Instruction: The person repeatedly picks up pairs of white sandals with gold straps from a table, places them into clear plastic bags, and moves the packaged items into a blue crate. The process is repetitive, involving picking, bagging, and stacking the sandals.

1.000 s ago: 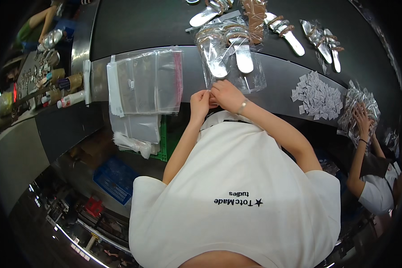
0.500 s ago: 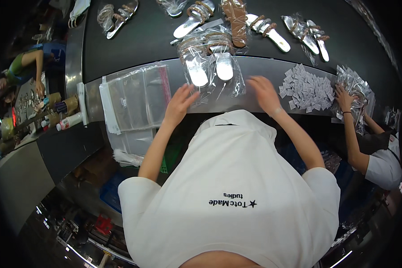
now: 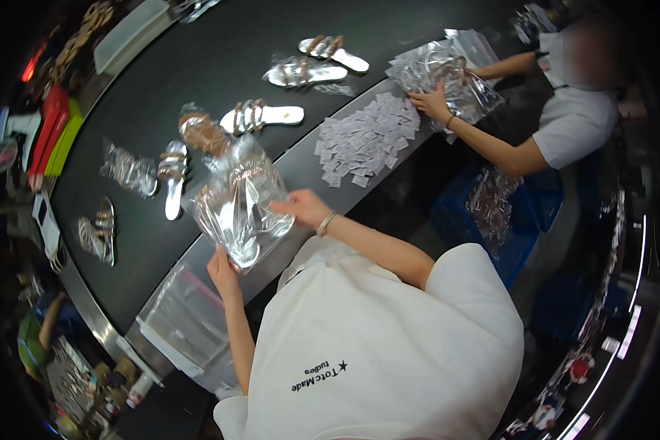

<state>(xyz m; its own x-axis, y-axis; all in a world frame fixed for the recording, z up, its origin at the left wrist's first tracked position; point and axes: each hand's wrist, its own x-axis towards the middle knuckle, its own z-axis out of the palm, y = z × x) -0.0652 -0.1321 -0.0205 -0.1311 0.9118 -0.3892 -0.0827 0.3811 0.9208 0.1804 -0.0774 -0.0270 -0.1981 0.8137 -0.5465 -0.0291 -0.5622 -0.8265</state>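
Clear plastic (image 3: 273, 236) gleamed as the left hand (image 3: 224, 276) and right hand (image 3: 306, 210), empty moments earlier, gripped the bagged silver sandals (image 3: 246, 227) from opposite sides, taking the packed pair in hand.

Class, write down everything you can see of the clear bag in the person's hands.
The clear bag looks like thin, glossy plastic, creased and full of bright reflections. Inside are silver sandals with brownish straps, strapped ends pointing away from the person. It lies aslant over the table's grey edge strip; whether it touches that is unclear. The left hand holds its near corner, the right hand its right side. Glare hides any seal.
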